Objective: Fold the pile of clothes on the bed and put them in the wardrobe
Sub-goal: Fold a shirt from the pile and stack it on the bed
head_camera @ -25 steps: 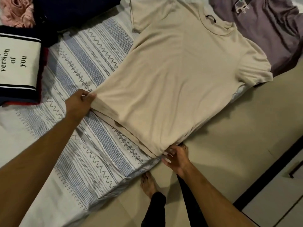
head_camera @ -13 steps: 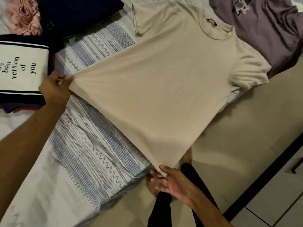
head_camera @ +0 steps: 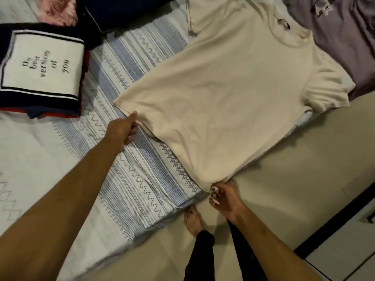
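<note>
A beige t-shirt (head_camera: pixel 233 98) lies spread flat on the bed (head_camera: pixel 132 179), collar pointing to the upper right and hem towards me. My left hand (head_camera: pixel 123 130) pinches the hem's left corner against the patterned sheet. My right hand (head_camera: pixel 223 196) grips the hem's right corner at the bed's edge, just over the floor. A folded navy garment with a white panel of text (head_camera: pixel 42 65) rests on a stack at the left. A mauve shirt (head_camera: pixel 341 37) lies at the upper right, partly under the beige sleeve.
A pink fluffy item (head_camera: pixel 56 11) and a dark navy garment (head_camera: pixel 121 11) sit at the top left. Beige floor (head_camera: pixel 294 189) runs along the bed's right side, where my bare foot (head_camera: pixel 192 222) stands. A white cabinet front (head_camera: pixel 349 254) fills the lower right.
The hem was lifted and stretched taut half a second ago; now both hands have brought it back down, and the shirt lies flat on the bed. My left hand has moved right.
</note>
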`<act>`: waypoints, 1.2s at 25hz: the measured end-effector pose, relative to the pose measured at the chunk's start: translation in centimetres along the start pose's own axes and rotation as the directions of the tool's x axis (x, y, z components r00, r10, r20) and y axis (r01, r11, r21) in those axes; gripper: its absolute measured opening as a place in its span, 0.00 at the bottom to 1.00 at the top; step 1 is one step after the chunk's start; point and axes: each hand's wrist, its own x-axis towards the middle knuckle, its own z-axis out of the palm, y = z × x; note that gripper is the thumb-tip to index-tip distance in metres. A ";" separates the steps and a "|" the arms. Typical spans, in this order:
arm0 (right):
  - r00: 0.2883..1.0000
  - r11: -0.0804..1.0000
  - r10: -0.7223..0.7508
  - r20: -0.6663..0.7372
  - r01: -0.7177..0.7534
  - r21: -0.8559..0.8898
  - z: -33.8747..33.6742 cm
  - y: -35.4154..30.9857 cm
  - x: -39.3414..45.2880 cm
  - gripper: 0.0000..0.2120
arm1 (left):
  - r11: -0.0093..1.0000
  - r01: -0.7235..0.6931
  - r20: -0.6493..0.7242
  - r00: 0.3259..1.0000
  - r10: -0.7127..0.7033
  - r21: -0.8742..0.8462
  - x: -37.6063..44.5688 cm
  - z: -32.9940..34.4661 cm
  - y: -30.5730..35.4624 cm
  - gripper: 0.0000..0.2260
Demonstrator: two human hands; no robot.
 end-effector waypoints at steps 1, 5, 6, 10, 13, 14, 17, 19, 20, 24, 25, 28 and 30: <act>1.000 0.997 0.016 -0.002 -0.016 -0.080 -0.2 0.4 -0.4 0.05 | 0.998 0.013 0.027 1.000 -0.015 0.064 -0.6 0.2 -0.5 0.19; 0.998 0.849 0.007 -0.057 -0.036 -0.528 -1.7 2.1 -2.4 0.11 | 0.917 -0.035 0.257 0.963 -0.075 0.398 -4.4 3.1 -2.8 0.26; 0.999 0.782 0.008 -0.042 -0.032 -0.623 -1.9 2.0 -2.9 0.12 | 0.906 -0.050 0.267 0.961 -0.070 0.420 -5.1 4.1 -3.7 0.23; 0.997 0.575 -0.073 0.009 0.049 -0.817 -2.3 -0.5 -3.5 0.09 | 0.928 -0.046 -0.004 0.999 0.051 0.370 -6.8 5.9 -7.3 0.14; 0.998 0.259 0.042 -0.044 -0.054 -0.964 -2.4 -2.6 -3.9 0.28 | 0.882 -0.126 -0.056 0.984 0.170 0.455 -8.4 5.5 -9.5 0.16; 0.996 0.098 0.094 0.006 -0.003 -0.995 -2.8 -3.2 -4.1 0.44 | 0.872 -0.157 -0.053 0.978 0.204 0.464 -8.8 5.4 -9.9 0.16; 0.967 0.060 0.255 0.020 0.005 -0.998 -0.8 -8.3 -6.1 0.29 | 0.830 -0.245 -0.057 0.948 0.314 0.502 -9.7 5.1 -8.1 0.14; 0.966 0.191 0.240 0.100 0.055 -0.980 1.2 -13.9 -8.0 0.12 | 0.805 -0.316 -0.036 0.922 0.385 0.502 -10.2 5.6 -5.0 0.10; 0.974 0.238 0.171 0.149 0.106 -0.965 2.3 -17.3 -8.6 0.12 | 0.794 -0.356 -0.019 0.908 0.419 0.492 -10.2 6.2 -2.9 0.10; 0.925 0.242 -0.196 0.326 0.367 -0.898 6.0 -31.1 -9.0 0.11 | 0.764 -0.491 0.043 0.851 0.523 0.418 -7.7 10.0 4.9 0.08; 0.901 0.240 -0.267 0.343 0.407 -0.881 6.8 -34.6 -8.2 0.09 | 0.760 -0.507 0.044 0.842 0.538 0.406 -6.9 11.4 6.8 0.07; 0.827 0.168 -0.391 0.403 0.495 -0.852 10.2 -45.1 -5.0 0.06 | 0.782 -0.500 -0.013 0.839 0.544 0.372 -3.7 15.4 12.9 0.05; 0.761 0.073 -0.476 0.441 0.534 -0.842 12.9 -50.9 -2.0 0.06 | 0.800 -0.485 -0.042 0.846 0.531 0.353 -0.9 18.0 16.4 0.04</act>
